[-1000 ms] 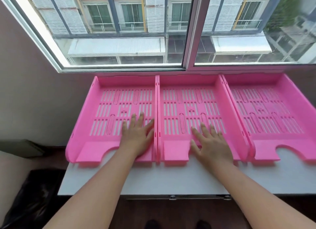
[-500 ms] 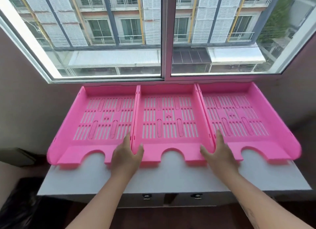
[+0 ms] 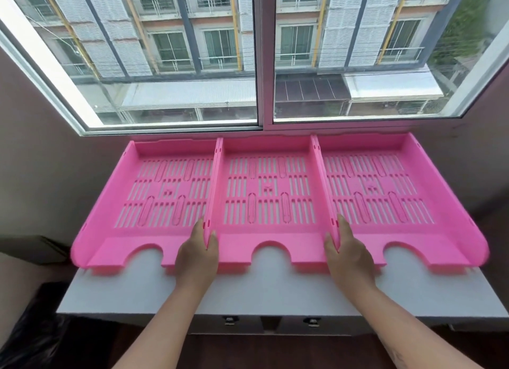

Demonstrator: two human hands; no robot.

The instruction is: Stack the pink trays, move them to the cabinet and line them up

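Note:
Three pink slotted trays lie side by side on the white cabinet top (image 3: 270,288) under the window. They are the left tray (image 3: 154,198), the middle tray (image 3: 268,200) and the right tray (image 3: 385,200), with their side walls touching. My left hand (image 3: 197,254) pinches the wall where the left and middle trays meet, thumb inside the middle tray. My right hand (image 3: 348,254) pinches the wall between the middle and right trays the same way. Both hands are near the trays' front edges.
A wide window (image 3: 261,52) rises right behind the trays, with plain walls on both sides. Two drawer fronts with metal latches (image 3: 228,320) show under the cabinet's front edge. A dark bag (image 3: 33,338) lies on the floor at lower left.
My hands came off the tray floors, slid back to the front and closed on the two walls of the middle tray. The view drew back and shifted left.

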